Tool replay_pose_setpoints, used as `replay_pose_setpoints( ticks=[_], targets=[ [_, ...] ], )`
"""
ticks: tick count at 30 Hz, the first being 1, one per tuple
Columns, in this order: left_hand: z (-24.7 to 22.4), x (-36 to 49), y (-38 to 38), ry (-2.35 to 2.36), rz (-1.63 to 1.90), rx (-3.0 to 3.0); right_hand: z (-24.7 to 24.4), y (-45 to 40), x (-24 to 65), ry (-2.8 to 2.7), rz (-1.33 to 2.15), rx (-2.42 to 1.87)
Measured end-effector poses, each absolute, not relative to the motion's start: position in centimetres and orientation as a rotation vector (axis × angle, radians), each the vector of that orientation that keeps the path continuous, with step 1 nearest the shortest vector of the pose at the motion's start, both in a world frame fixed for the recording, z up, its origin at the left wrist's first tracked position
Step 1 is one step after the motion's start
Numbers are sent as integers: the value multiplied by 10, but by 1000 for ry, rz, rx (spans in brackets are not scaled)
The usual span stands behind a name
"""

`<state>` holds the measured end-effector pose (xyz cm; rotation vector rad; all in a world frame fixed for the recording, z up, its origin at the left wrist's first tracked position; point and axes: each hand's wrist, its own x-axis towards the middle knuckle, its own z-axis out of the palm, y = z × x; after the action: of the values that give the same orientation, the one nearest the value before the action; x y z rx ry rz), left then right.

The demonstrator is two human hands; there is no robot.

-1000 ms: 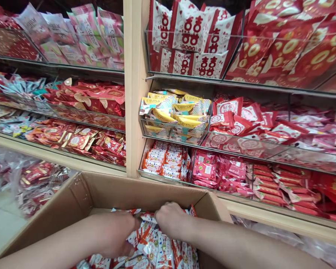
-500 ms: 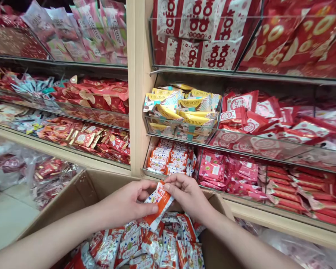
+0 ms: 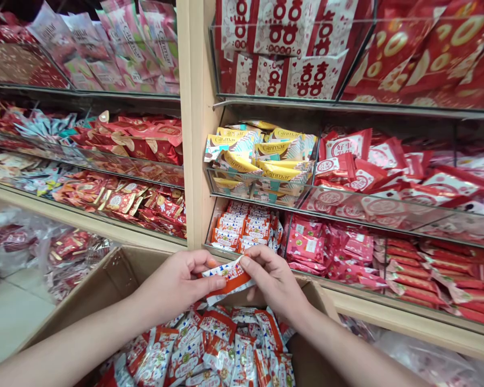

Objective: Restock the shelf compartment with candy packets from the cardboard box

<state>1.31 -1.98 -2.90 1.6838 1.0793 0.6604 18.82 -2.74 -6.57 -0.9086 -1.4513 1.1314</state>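
Between my two hands is a small orange-and-white snack packet point(image 3: 230, 280), held almost level above an open cardboard box point(image 3: 116, 269). The thumb and fingers of my left hand point(image 3: 185, 277) pinch its left end. At its right end, my right hand point(image 3: 268, 274) grips the upper corner between thumb and fingers. Below them, many loose packets of the same orange-and-white kind point(image 3: 218, 344) fill the box. Just beyond my hands, a clear shelf bin holds upright rows of matching packets point(image 3: 242, 226).
Yellow packets point(image 3: 262, 156) lie in the bin above, and pink packets point(image 3: 306, 242) fill the one to the right. A wooden upright point(image 3: 196, 129) divides the shelves. Plastic bags of snacks point(image 3: 70, 252) sit on the tiled floor at left; another clear bag point(image 3: 419, 349) lies low at right.
The held packet has turned from a steep slant to nearly level. My right hand's grip has shifted to its right end, while my left hand has moved slightly left and up.
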Motion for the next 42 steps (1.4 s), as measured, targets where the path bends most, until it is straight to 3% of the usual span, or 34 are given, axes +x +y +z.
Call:
replay_pose_setpoints(
  ticks=[6, 12, 17, 21, 28, 36, 42],
  targets=[
    [-26, 13, -16, 1077, 729, 1606, -63, -28, 185, -1271, 1171, -809],
    [-22, 11, -23, 1019, 864, 1210, -61, -34, 193, -1675, 283, -619],
    [-18, 17, -31, 870, 997, 1110, -60, -42, 191, -2056, 14, -494],
    [-21, 17, -28, 837, 1005, 1127, -66, -40, 188, -1871, 100, -674],
    [-25, 15, -24, 866, 1008, 1217, -79, -32, 180, -1679, 685, -763],
    [-41, 13, -31, 1041, 743, 1978, -71, -37, 188, -1871, 500, -802],
    [-45, 8, -31, 1028, 611, 2128, -64, -37, 190, -2003, 604, -820]
  ],
)
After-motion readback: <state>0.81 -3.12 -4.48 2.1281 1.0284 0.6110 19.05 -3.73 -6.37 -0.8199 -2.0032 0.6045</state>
